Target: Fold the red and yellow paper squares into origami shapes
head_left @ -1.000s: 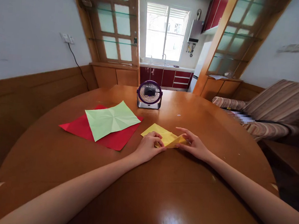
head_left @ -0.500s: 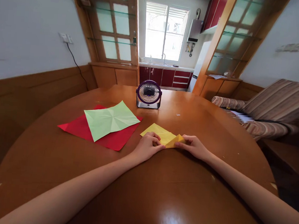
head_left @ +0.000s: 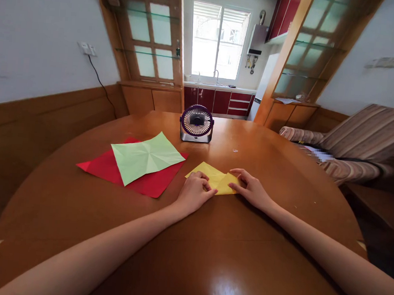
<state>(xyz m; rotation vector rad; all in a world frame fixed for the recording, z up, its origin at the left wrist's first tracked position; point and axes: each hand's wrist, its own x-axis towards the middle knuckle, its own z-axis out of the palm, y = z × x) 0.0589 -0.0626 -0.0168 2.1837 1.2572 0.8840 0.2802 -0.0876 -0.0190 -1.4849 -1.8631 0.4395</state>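
A yellow sheet of paper (head_left: 222, 180) lies on the table with its right part folded over to the left as a flap. My left hand (head_left: 197, 189) rests on the sheet's left front part, fingers curled and thumb along the front edge, holding it down. My right hand (head_left: 250, 188) has its thumb on the folded flap and its forefinger at the flap's upper right edge. The sheet's right end is partly hidden by these fingers. Left of my hands, a creased light green sheet (head_left: 148, 155) lies on top of red paper (head_left: 151, 187).
A small purple desk fan (head_left: 196, 122) stands beyond the yellow paper on the round-ended wooden table (head_left: 160, 263). A small white scrap (head_left: 235, 150) lies to the fan's right. Past the table's right edge is a striped armchair (head_left: 364, 138).
The raised right flap of the yellow paper has come down flatter to the left. My right hand has opened its fingers wider over it. My left hand stays in place.
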